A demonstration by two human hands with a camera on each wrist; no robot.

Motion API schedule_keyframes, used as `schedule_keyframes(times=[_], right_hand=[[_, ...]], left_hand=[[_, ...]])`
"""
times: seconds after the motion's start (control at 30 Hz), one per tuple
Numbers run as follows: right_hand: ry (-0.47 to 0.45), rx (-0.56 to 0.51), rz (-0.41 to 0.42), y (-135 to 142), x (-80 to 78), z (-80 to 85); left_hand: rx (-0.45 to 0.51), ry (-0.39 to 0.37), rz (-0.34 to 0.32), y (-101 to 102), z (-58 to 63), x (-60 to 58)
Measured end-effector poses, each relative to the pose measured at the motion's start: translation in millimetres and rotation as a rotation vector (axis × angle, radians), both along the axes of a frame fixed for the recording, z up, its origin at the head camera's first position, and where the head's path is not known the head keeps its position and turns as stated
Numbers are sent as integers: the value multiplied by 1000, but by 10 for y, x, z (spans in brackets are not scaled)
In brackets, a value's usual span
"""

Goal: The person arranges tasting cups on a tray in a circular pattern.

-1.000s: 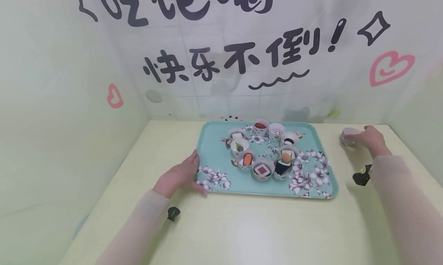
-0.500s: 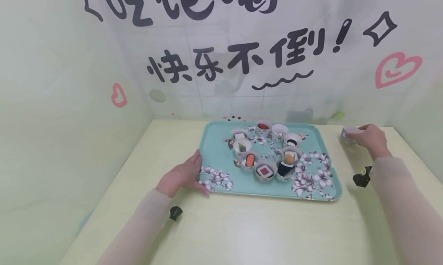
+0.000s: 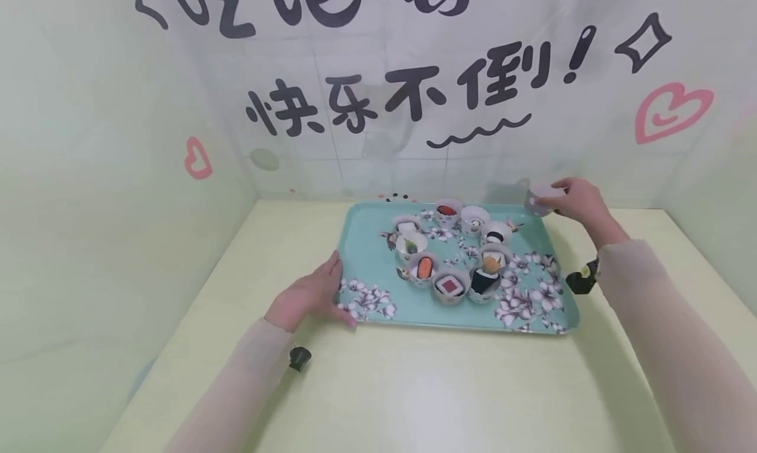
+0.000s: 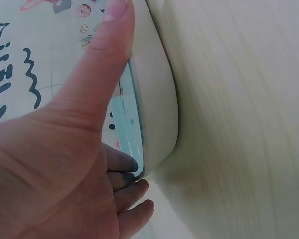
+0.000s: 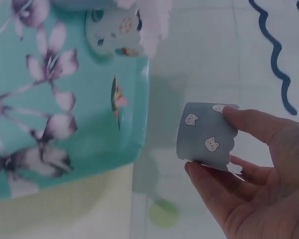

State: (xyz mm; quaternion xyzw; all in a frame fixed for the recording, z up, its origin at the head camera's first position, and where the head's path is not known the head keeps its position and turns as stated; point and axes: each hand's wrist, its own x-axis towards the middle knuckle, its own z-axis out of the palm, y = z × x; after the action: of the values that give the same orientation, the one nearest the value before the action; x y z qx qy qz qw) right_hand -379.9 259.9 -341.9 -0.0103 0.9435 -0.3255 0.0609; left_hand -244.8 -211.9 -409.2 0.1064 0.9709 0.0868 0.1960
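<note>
Fingers and thumb of my right hand (image 3: 584,202) pinch a paper baking cup (image 3: 538,199) by its sides, over the tray's far right corner. In the right wrist view, this blue-grey cup (image 5: 202,134) with bear faces lies sideways in the picture; its inside is hidden. My left hand (image 3: 309,296) touches the near left corner of a turquoise flowered tray (image 3: 368,259), fingers along its left side, thumb at the front edge. On the tray, several similar cups hold sushi-like pieces, such as an orange-topped one (image 3: 424,267) and a red-centred square one (image 3: 449,286).
A pale wooden table (image 3: 414,387) carries the tray. Close behind stands a wall covering (image 3: 378,58) with black lettering and pink hearts. Side panels flank the table at left and right. A small black device (image 3: 582,279) hangs at the right wrist.
My right hand has moved left from the table at the right, carrying the baking cup up to the tray's far right corner. The left hand stays at the tray's near left corner.
</note>
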Motion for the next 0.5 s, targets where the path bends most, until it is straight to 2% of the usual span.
schedule_keyframes(times=[0.23,0.5], right_hand=[[3,30,80,-540,-78,155],[-50,4,136,-1172,-135,252]], left_hand=[[9,-9,10,-3,0,-9],[6,4,-12,3,10,0]])
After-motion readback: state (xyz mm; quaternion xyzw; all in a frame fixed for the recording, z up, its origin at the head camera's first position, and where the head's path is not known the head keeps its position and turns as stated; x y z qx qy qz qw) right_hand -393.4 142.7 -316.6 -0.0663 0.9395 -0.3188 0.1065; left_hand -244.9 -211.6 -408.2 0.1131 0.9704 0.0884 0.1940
